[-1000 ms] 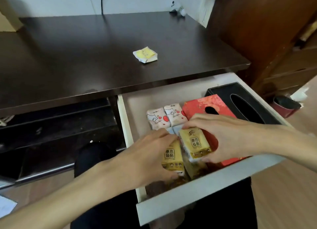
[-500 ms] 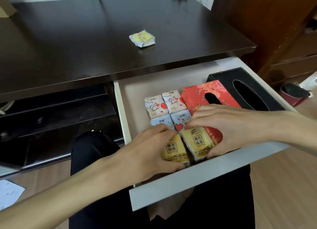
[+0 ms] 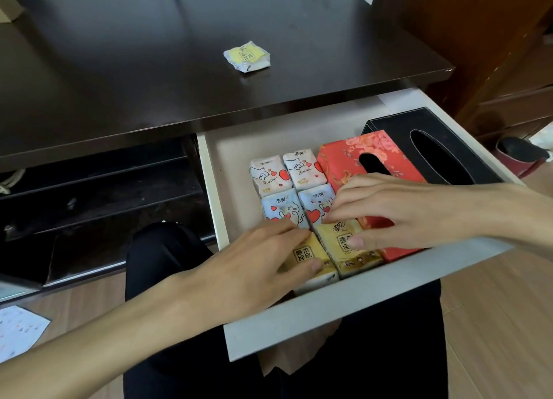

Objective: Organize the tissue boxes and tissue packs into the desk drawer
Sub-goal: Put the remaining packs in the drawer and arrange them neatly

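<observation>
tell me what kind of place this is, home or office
Most likely a home room, a bedroom or study. A dark wooden desk with a pull-out drawer of tissue packs, a wooden cabinet beside it, and wood flooring.

Both hands (image 3: 257, 267) (image 3: 398, 210) low (fingers curled)

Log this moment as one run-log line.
left hand on yellow pack | right hand on second yellow pack | one pack left on desk

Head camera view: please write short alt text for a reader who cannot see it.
Two bare hands, left and right, press yellow tissue packs into an open white drawer beside heart-print packs and two tissue boxes. One pack lies on the dark desk.
</observation>
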